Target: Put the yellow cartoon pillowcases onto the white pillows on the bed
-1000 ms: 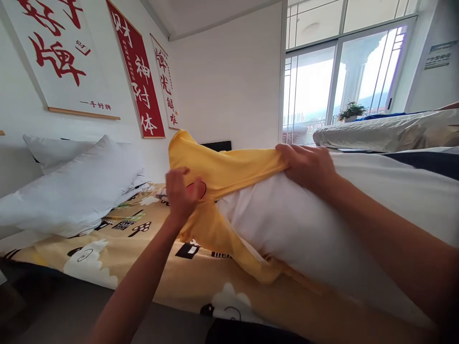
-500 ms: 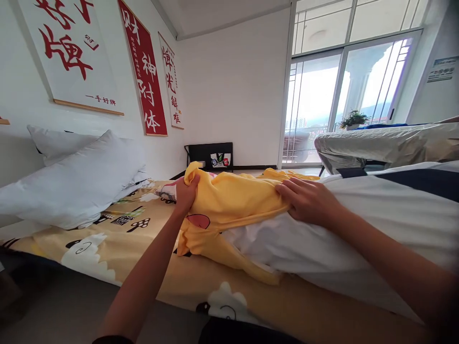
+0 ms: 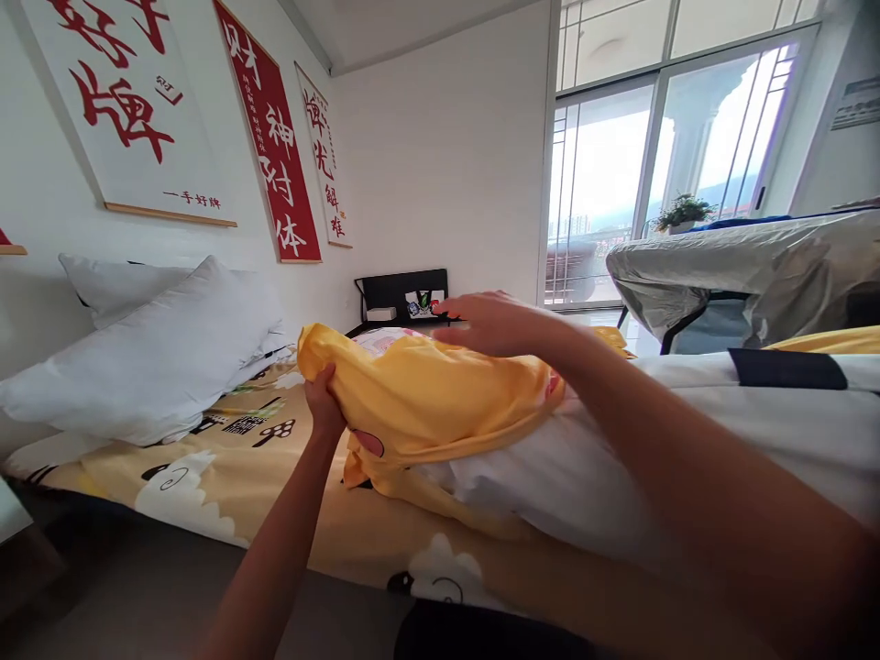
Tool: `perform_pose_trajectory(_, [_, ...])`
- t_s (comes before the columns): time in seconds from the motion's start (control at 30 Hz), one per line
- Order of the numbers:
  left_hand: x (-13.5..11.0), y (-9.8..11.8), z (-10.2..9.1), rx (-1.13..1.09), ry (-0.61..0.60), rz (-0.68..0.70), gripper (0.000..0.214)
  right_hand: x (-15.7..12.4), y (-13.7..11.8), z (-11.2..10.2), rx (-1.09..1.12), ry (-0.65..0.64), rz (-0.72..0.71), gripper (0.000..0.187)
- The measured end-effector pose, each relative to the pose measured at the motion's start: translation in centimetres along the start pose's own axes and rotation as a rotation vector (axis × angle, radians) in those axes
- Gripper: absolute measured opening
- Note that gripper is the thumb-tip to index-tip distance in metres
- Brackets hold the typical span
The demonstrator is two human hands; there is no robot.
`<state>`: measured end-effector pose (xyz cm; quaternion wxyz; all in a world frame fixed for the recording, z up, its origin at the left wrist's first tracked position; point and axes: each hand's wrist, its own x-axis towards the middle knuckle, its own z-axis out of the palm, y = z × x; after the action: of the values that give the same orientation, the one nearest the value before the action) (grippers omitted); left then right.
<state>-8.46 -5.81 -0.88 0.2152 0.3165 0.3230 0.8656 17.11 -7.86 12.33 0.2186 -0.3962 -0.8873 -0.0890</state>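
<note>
Above sheep-print bedding [image 3: 265, 481] near wall scrolls [image 3: 271, 156], left hand [image 3: 324, 403] grips yellow cover [image 3: 440, 394], right hand [image 3: 499, 323] extended, empty.

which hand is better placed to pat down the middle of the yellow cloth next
Probably the right hand: it looks open and outstretched over the yellow cloth, though contact is unclear. The left hand is occupied, gripping the cloth at its left end.

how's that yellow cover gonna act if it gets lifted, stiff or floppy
The yellow cover will probably be floppy: it drapes in soft folds beside the left hand, which grips one end. Its thin-looking edge suggests it's fairly light for its size. It may drag on the white quilt, since the two lie in contact.
</note>
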Motion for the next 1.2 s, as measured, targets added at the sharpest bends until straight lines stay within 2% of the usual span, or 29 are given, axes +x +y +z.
perform_pose_trajectory(0.1, [0.0, 0.1, -0.7, 0.020, 0.014, 0.006, 0.030, 2.5, -1.1, 2.4, -0.058, -0.220, -0.046, 0.052])
perform_pose_trajectory(0.23, [-0.2, 1.2, -1.8, 0.022, -0.129, -0.019, 0.038, 2.9, 0.4, 3.6, 0.167, -0.324, -0.127, 0.044])
perform_pose_trajectory(0.33, [-0.3, 2.4, -2.8, 0.022, -0.209, -0.019, 0.042, 2.4, 2.1, 3.2, 0.300, -0.353, -0.064, 0.031])
perform_pose_trajectory(0.4, [-0.3, 3.2, -3.2, 0.000, -0.185, -0.005, 0.043, 2.1, 3.1, 2.6, 0.367, -0.274, 0.011, 0.031])
perform_pose_trajectory(0.5, [-0.2, 3.9, -3.5, -0.019, -0.175, -0.002, 0.042, 1.9, 3.9, 1.2, 0.492, -0.087, 0.051, 0.031])
perform_pose_trajectory(0.6, [-0.1, 4.4, -3.3, -0.012, -0.229, -0.003, 0.044, 1.1, 3.4, -0.8, 0.597, 0.081, 0.000, 0.025])
perform_pose_trajectory(0.7, [0.1, 4.9, -3.0, -0.024, -0.227, 0.019, 0.042, -0.2, 1.8, -2.4, 0.566, 0.187, -0.077, 0.027])
perform_pose_trajectory(0.73, [0.1, 5.0, -2.9, -0.033, -0.216, 0.035, 0.041, -0.6, 1.3, -2.6, 0.521, 0.167, -0.101, 0.028])
perform_pose_trajectory(0.8, [0.2, 5.2, -2.9, -0.046, -0.196, 0.050, 0.041, -1.0, 0.7, -2.4, 0.391, 0.035, -0.130, 0.030])
perform_pose_trajectory(0.9, [0.3, 5.3, -3.4, -0.006, -0.176, 0.034, 0.039, -1.1, 1.4, -1.2, 0.206, -0.165, -0.116, 0.034])
perform_pose_trajectory(1.0, [0.6, 5.3, -4.2, 0.098, -0.201, 0.139, 0.032, -0.9, 3.2, 0.0, 0.163, -0.200, -0.031, 0.040])
perform_pose_trajectory(1.07, [0.7, 5.3, -4.7, 0.191, -0.234, 0.237, 0.027, -0.8, 4.0, 0.4, 0.171, -0.166, 0.017, 0.043])
perform_pose_trajectory(1.1, [0.5, 5.3, -4.9, 0.243, -0.212, 0.297, 0.025, -0.8, 4.2, 0.6, 0.171, -0.141, 0.029, 0.044])
perform_pose_trajectory(1.17, [-0.3, 5.3, -5.3, 0.338, -0.064, 0.505, 0.024, -0.9, 4.2, 0.7, 0.165, -0.095, 0.023, 0.047])
perform_pose_trajectory(1.2, [-1.1, 5.3, -5.5, 0.385, 0.025, 0.668, 0.027, -0.9, 4.0, 0.8, 0.163, -0.079, 0.016, 0.047])
